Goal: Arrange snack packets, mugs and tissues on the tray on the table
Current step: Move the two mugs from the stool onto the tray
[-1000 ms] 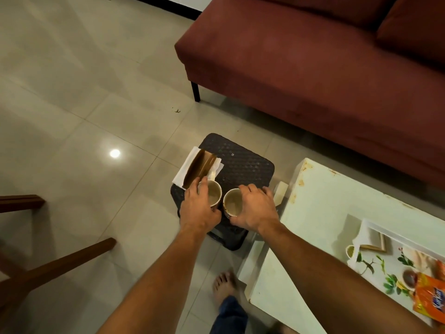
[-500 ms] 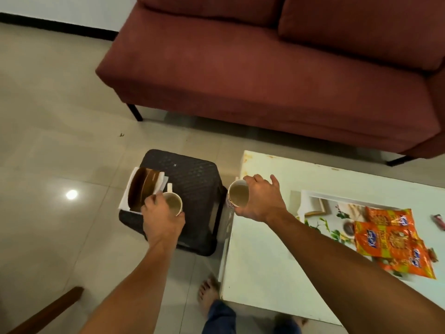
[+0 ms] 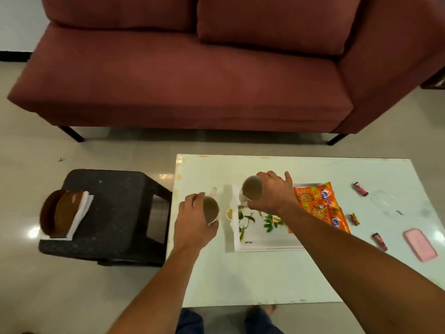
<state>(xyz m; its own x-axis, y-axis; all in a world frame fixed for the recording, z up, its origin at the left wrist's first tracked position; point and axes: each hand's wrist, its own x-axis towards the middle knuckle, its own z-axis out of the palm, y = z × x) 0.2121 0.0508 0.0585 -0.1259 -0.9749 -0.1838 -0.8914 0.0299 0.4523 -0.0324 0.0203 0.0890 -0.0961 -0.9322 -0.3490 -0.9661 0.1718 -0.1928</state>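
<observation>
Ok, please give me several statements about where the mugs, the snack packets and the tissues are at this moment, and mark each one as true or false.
1. Each hand holds one mug. True: the left hand grips the left mug, and the right hand grips the right mug.
2. Both mugs stand on the black stool. False: both are held over the white table.
3. The orange snack packets lie on the tray. True.
4. The tissues are already on the tray. False: they lie on the stool, under a brown holder.
5. The pink object lies on the tray. False: it lies on the table, to the right of the tray.
</observation>
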